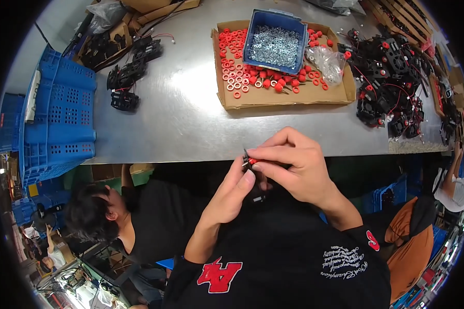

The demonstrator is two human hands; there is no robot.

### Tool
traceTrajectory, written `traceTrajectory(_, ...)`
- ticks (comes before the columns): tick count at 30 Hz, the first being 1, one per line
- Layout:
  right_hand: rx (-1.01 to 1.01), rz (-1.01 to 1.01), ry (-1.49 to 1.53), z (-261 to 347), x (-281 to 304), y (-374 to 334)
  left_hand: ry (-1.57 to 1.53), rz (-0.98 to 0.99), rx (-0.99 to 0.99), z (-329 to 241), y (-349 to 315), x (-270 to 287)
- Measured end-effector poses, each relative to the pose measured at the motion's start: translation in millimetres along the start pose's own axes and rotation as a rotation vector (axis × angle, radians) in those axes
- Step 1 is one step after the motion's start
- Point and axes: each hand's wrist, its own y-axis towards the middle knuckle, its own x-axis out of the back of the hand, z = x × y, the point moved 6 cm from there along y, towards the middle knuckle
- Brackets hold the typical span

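Observation:
Just off the front edge of the metal table, my two hands meet around a small black plastic part (257, 195). My left hand (229, 196) is closed on it, thumb and fingers pressed to its side. A red knob (252, 161) shows at the part's upper end, pinched between the thumb and fingertips of my right hand (295, 164). My fingers cover most of both pieces, so I cannot make out how far they are joined.
A cardboard tray (288, 101) carries red rings, red knobs with screws, a clear bag (327, 64) and a blue bin (249, 38) of metal nuts. Black assemblies pile up right (392, 87); several sit left (126, 77). Blue crates (67, 103) stand left. A co-worker (100, 213) is close by.

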Motion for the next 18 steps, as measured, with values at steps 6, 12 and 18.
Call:
traceTrajectory(6,0.205,-0.052,-0.157,5.6,5.5,-1.6,0.136,0.032,0.0,-7.7,0.2,3.9)
traceTrajectory(12,0.054,-0.176,0.012,-18.9,7.3,-4.7,0.49,-0.086,-0.026,-12.5,8.8,3.9)
traceTrajectory(18,0.243,-0.309,-0.127,-47.6,17.4,-12.3,0.893,-0.143,-0.142,-22.5,28.4,-12.6)
